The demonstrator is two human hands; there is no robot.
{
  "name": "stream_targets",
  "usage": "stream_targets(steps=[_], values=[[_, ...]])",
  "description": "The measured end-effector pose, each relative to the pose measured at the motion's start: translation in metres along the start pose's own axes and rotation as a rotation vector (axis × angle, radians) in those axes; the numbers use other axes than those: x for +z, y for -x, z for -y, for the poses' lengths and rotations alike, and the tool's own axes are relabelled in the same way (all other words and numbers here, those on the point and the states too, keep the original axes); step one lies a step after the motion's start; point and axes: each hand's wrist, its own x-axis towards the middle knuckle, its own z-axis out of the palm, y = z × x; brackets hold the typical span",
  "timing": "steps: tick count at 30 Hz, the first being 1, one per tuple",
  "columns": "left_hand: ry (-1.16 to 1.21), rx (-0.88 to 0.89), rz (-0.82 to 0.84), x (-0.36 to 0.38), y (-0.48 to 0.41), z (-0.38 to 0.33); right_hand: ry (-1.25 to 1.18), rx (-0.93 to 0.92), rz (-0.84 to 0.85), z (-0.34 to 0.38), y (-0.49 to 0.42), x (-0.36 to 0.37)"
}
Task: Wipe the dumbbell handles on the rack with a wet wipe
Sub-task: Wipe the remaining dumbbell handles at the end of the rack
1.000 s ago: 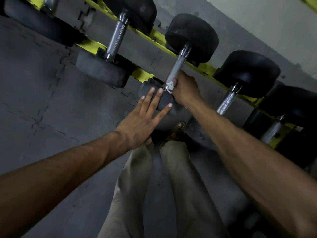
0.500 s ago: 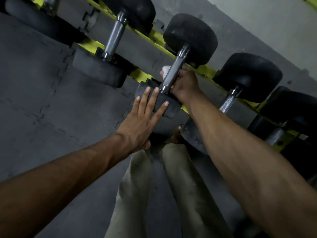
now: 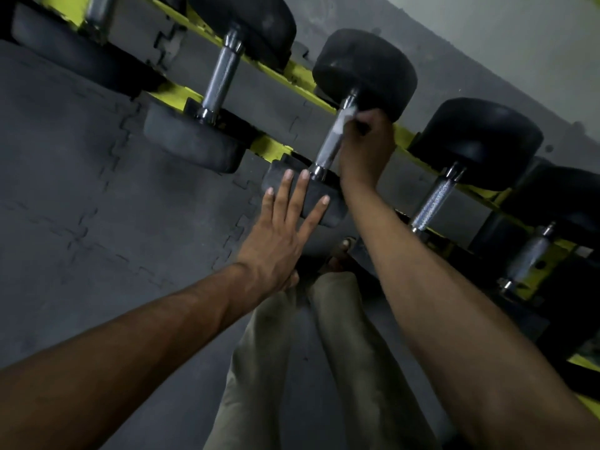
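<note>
Several black dumbbells lie across a yellow rack (image 3: 272, 147). The middle dumbbell (image 3: 363, 69) has a knurled steel handle (image 3: 329, 147). My right hand (image 3: 365, 147) is curled round the upper part of that handle and holds a white wet wipe (image 3: 344, 116) against it, just below the far weight head. My left hand (image 3: 279, 235) lies flat, fingers straight and spread, pressing on the near head (image 3: 321, 203) of the same dumbbell. Most of the wipe is hidden under my fingers.
A dumbbell with a bare handle (image 3: 220, 82) sits to the left, two more handles (image 3: 435, 196) (image 3: 529, 254) to the right. Grey interlocking floor mats (image 3: 81, 206) lie below the rack. My legs in beige trousers (image 3: 324, 368) stand close under it. A pale wall (image 3: 487, 37) is behind.
My right hand has slid up the handle with the wipe, from the near end to the far end. My left hand has stayed flat on the near head.
</note>
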Motion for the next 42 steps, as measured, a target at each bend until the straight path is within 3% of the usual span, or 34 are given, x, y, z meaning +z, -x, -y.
stream_targets(steps=[3,5,9,12,13,17,18,20,23,25,29,30,34,38,42], values=[[0.025,0.006,0.005,0.000,0.001,0.001,0.455,-0.517,0.162,-0.006,0.010,-0.008],[0.021,0.013,0.007,0.000,0.001,0.001,0.730,-0.761,0.222,-0.011,0.001,-0.015],[0.014,0.041,0.003,0.002,0.001,0.005,0.927,-0.766,0.434,-0.004,-0.010,-0.023],[0.023,0.045,-0.008,0.001,0.002,0.007,0.988,-0.872,0.911,0.016,-0.003,-0.019],[0.021,0.050,-0.003,0.000,0.002,0.008,1.049,-0.903,0.993,0.024,-0.009,-0.016],[0.019,0.079,0.002,0.000,0.003,0.012,1.365,-0.807,0.802,0.055,-0.036,-0.005],[0.016,0.083,-0.002,0.000,0.003,0.012,1.440,-0.783,0.820,0.059,-0.030,-0.001],[0.013,0.088,-0.001,0.000,0.002,0.012,1.515,-0.767,1.021,0.063,-0.008,0.013],[0.020,0.089,-0.005,0.002,0.002,0.013,1.459,-0.677,1.190,0.064,0.001,0.018],[0.005,0.095,-0.020,0.004,0.002,0.014,1.326,-0.704,1.070,0.063,-0.012,0.005],[0.000,0.108,-0.031,0.008,0.001,0.014,0.944,-0.755,0.548,0.041,-0.032,-0.036],[0.002,0.110,-0.028,0.008,0.001,0.014,0.897,-0.745,0.498,0.034,-0.028,-0.040],[0.013,0.107,-0.057,0.010,0.001,0.015,0.767,-0.649,0.563,0.001,0.012,-0.029],[0.019,0.110,-0.041,0.008,0.002,0.016,0.518,-0.166,0.324,-0.008,0.023,-0.025],[0.003,0.107,-0.046,0.007,0.003,0.015,0.211,0.273,0.383,-0.021,0.026,-0.014]])
